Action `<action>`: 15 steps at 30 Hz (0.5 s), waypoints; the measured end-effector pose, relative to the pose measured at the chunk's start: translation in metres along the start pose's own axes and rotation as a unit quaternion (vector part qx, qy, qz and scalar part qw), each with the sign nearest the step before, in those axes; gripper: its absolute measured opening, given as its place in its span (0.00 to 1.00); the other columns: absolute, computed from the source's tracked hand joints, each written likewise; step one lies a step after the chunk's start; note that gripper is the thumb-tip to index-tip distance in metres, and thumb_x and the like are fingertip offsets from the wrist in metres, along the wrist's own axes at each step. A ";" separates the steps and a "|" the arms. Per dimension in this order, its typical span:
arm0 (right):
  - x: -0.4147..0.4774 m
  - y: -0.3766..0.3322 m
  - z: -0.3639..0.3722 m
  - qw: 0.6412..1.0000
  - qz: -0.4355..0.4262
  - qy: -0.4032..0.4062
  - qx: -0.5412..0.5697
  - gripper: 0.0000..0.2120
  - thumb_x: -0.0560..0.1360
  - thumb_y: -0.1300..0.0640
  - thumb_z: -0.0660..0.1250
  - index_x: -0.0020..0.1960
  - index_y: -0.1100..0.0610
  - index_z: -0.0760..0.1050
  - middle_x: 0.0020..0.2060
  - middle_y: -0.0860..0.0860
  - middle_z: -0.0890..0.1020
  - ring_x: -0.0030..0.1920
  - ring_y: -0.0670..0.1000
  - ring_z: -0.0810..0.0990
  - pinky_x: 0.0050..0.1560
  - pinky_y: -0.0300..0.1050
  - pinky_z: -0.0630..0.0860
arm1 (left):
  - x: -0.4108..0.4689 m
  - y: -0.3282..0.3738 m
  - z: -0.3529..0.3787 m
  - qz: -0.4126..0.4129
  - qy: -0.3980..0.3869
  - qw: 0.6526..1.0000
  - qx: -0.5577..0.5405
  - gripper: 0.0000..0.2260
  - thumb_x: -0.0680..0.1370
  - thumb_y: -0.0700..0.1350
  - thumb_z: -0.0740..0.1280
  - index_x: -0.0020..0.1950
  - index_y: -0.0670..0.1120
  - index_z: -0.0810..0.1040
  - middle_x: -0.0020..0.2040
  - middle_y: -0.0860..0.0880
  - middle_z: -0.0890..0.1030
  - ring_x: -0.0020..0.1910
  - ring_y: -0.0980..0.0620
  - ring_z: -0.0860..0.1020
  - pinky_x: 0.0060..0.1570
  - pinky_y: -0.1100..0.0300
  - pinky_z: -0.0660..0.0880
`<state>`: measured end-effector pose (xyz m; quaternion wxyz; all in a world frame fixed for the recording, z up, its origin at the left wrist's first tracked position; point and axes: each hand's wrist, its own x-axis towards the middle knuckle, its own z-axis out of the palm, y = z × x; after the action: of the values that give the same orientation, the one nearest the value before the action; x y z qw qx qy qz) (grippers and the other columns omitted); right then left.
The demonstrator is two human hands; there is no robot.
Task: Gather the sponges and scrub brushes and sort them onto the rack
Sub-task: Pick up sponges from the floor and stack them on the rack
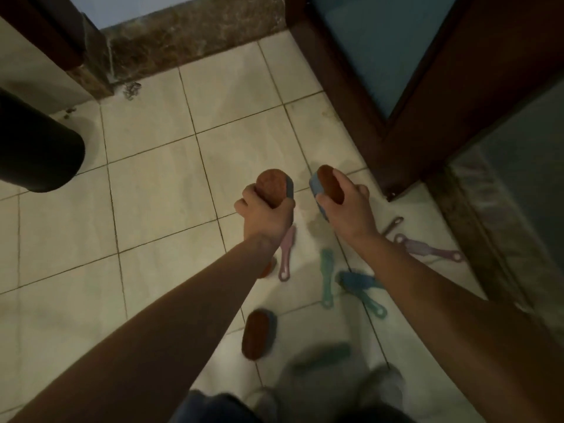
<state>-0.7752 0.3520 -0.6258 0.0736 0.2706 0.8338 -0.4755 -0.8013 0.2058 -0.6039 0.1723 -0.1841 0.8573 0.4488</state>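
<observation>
My left hand (267,216) grips an oval sponge (272,186) with a rust-brown face and a blue-grey back. My right hand (351,210) grips a second sponge of the same kind (328,186), tilted on edge. Both are held above the tiled floor. Below them on the floor lie another brown sponge (258,334), a pink scrub brush (287,254), a teal scrub brush (327,276), a blue-bristled brush with a teal handle (360,285) and purple brushes (427,248) by the door frame. A further sponge's orange edge (268,269) peeks from under my left forearm. No rack is in view.
A dark wooden door frame (406,141) with frosted glass stands on the right. A black cylindrical bin (39,148) sits at the left. A brown marble threshold (195,35) runs along the back. My shoes (381,389) show at the bottom, blurred.
</observation>
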 end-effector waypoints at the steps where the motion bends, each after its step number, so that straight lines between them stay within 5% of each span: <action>1: -0.019 -0.012 -0.017 1.000 0.010 0.004 0.000 0.30 0.76 0.48 0.67 0.75 0.45 0.61 0.63 0.53 0.66 0.58 0.55 0.75 0.58 0.37 0.65 | -0.017 0.014 -0.010 -0.003 -0.009 1.000 0.005 0.31 0.73 0.51 0.70 0.71 0.47 0.60 0.59 0.48 0.60 0.45 0.49 0.67 0.50 0.55 0.69; 8: -0.155 -0.127 -0.138 0.997 0.047 0.052 0.014 0.33 0.72 0.52 0.72 0.74 0.46 0.63 0.63 0.54 0.66 0.61 0.56 0.74 0.65 0.43 0.68 | -0.152 0.135 -0.095 0.019 -0.099 0.994 0.052 0.34 0.72 0.54 0.70 0.73 0.48 0.61 0.61 0.48 0.62 0.49 0.48 0.69 0.53 0.55 0.73; 13: -0.248 -0.216 -0.220 0.986 0.062 0.127 0.091 0.33 0.71 0.55 0.74 0.73 0.46 0.66 0.57 0.50 0.67 0.58 0.56 0.77 0.62 0.52 0.76 | -0.246 0.230 -0.162 0.060 -0.127 0.989 0.053 0.34 0.71 0.54 0.72 0.72 0.44 0.64 0.64 0.44 0.68 0.49 0.49 0.73 0.55 0.51 0.76; 15: -0.285 -0.243 -0.247 0.977 0.072 0.170 0.111 0.33 0.70 0.56 0.74 0.72 0.46 0.67 0.56 0.48 0.66 0.57 0.54 0.77 0.63 0.46 0.73 | -0.277 0.263 -0.186 0.092 -0.142 0.985 0.041 0.34 0.71 0.52 0.72 0.73 0.46 0.62 0.66 0.44 0.68 0.50 0.50 0.73 0.54 0.53 0.75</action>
<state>-0.6286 0.3520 -0.2023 -0.0658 0.4131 0.7543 -0.5059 -0.7071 0.2344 -0.1905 0.2574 -0.0313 0.8553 0.4485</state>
